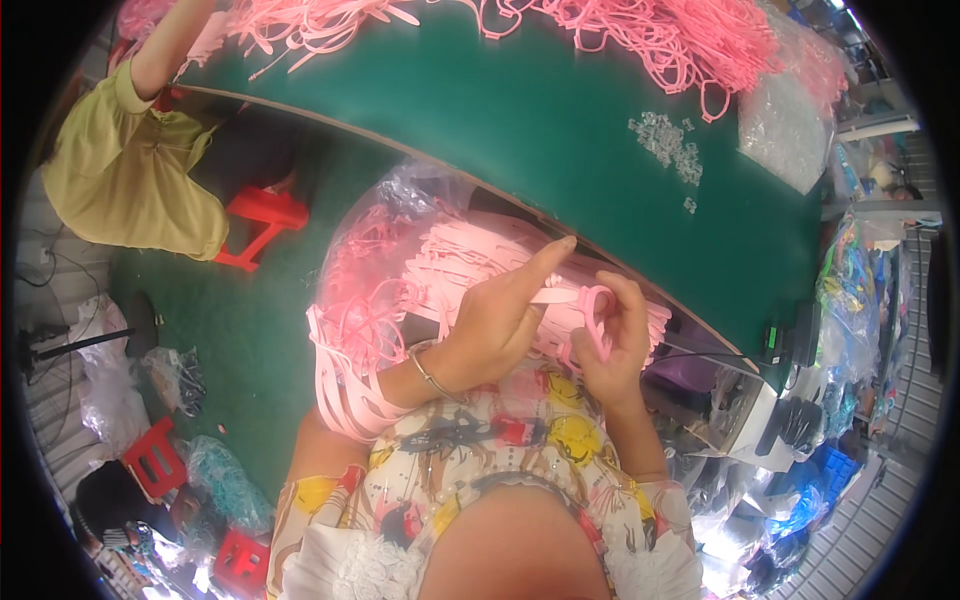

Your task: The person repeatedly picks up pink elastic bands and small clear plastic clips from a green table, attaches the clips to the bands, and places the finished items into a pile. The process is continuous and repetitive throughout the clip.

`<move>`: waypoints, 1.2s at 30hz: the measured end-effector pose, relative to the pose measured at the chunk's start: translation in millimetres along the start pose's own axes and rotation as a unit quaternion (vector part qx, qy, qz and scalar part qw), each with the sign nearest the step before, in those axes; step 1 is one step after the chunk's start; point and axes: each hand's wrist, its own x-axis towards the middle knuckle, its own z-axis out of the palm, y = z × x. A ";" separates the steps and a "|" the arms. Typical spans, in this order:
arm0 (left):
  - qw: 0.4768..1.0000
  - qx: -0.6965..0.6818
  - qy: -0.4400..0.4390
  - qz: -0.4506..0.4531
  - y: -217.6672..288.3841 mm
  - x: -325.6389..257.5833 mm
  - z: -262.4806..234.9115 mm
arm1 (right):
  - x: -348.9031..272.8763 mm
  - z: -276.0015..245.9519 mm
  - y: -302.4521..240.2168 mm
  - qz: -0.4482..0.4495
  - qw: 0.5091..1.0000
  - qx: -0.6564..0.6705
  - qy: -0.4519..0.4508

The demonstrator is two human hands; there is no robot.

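Note:
My left hand (497, 322) grips the flat part of a pink plastic strap (556, 296), one finger stretched out along it. My right hand (617, 345) pinches the small loop at the strap's other end between thumb and fingers. A thick bundle of pale pink straps (450, 258) lies behind and under my hands, at my lap. Several looped pink straps (340, 385) hang over my left forearm, near the bracelet on my wrist. A clear plastic bag (350, 243) with more pink straps bulges out beside the bundle.
Ahead stands a green-topped table (560, 120) with a heap of pink straps (660, 45), small clear pieces (668, 145) and a clear bag (790, 125). A person in a yellow-green garment (130, 180) is at the left, by a red stool (262, 220). Plastic bags lie on both sides.

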 end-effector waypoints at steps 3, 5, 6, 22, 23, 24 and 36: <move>1.000 0.009 0.014 0.001 1.5 0.1 1.3 | 2.5 1.8 2.1 -0.017 1.000 -0.006 0.014; 1.000 0.007 0.019 0.011 0.7 0.6 3.3 | 5.9 6.9 4.7 -0.042 0.998 -0.016 0.032; 0.999 0.004 0.025 0.026 -2.5 1.1 6.1 | 5.7 8.9 5.4 -0.038 0.999 -0.022 0.029; 1.000 0.000 -0.016 -0.025 -6.3 1.4 3.2 | 19.8 7.6 -20.7 -0.180 0.922 -0.343 -0.018; 1.000 -0.010 -0.010 -0.025 -6.3 1.9 5.3 | 19.5 9.9 -22.2 -0.185 0.920 -0.346 -0.016; 0.999 -0.022 -0.005 -0.024 -6.4 2.4 7.6 | 18.1 9.9 -21.4 -0.154 0.928 -0.339 -0.027; 0.935 -0.227 -0.141 -0.232 -17.2 3.0 -30.9 | 30.0 -30.7 -28.1 0.035 0.970 -0.179 -0.159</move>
